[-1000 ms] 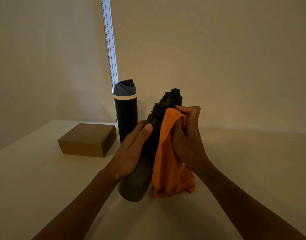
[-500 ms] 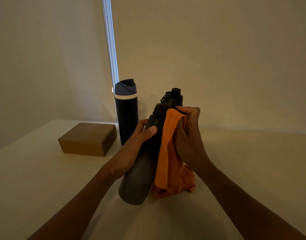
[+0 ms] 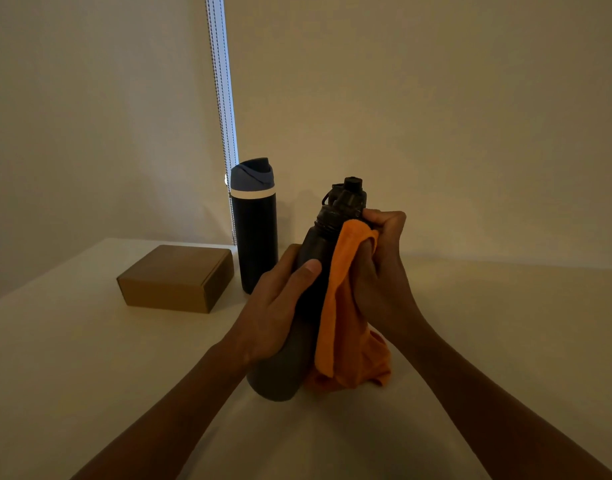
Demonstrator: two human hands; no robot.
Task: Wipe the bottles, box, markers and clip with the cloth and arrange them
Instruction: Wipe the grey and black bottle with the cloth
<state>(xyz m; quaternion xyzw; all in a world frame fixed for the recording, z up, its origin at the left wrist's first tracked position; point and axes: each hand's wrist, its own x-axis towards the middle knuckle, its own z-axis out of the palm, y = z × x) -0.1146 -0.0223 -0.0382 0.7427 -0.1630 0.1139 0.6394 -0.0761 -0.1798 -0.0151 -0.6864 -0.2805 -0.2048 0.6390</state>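
Both grips closed: left hand (image 3: 277, 306) around grey bottle (image 3: 280, 375), right hand (image 3: 380, 271) clutching orange cloth (image 3: 346, 341).

You face a pale worktop (image 3: 72, 358) in a dim corner of plain walls (image 3: 436, 116). Far back, a bright window strip (image 3: 229, 98) shows beside hanging bead chains (image 3: 218, 98).

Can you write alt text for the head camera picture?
A left hand holds a tilted dark bottle while the right hand presses an orange cloth against it. Behind, a blue-capped bottle and a cardboard box sit on the table.
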